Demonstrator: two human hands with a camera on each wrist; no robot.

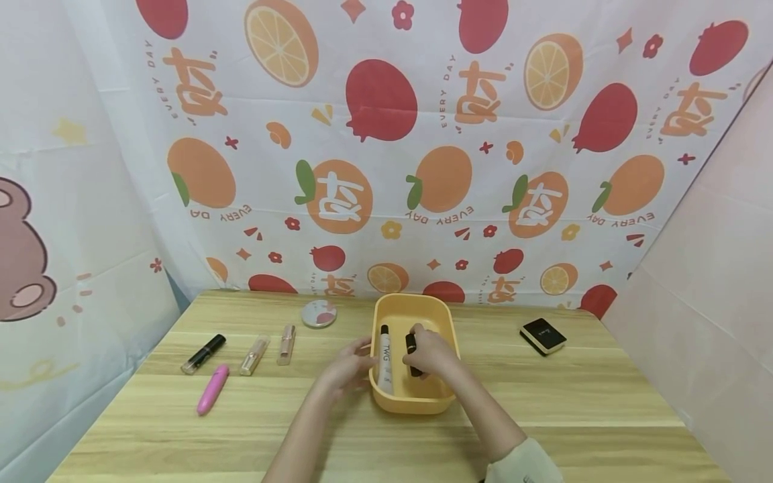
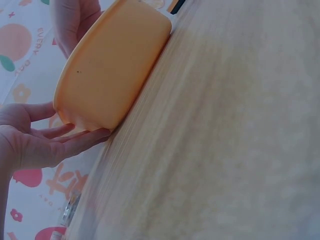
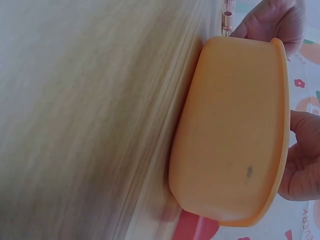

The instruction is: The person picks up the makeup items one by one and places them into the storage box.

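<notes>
A yellow-orange plastic basket (image 1: 413,405) stands on the wooden table between both hands. My left hand (image 1: 349,367) rests against its left side; in the left wrist view its fingers (image 2: 80,142) lie along the outer wall, with the thumb at the rim. Inside the basket my right hand (image 1: 431,352) pinches a black cosmetic tube (image 1: 412,344), partly covered by the fingers. A white tube with a black cap (image 1: 385,362), lettered TWG, leans along the left inner wall. In the right wrist view the basket wall (image 3: 230,130) hides what the right hand holds.
Left of the basket lie a round silver compact (image 1: 319,313), two pinkish lipstick tubes (image 1: 286,345) (image 1: 254,355), a black tube with a clear end (image 1: 204,353) and a pink pen-shaped stick (image 1: 213,390). A black square case (image 1: 543,336) sits far right. Printed cloth (image 1: 386,255) hangs behind.
</notes>
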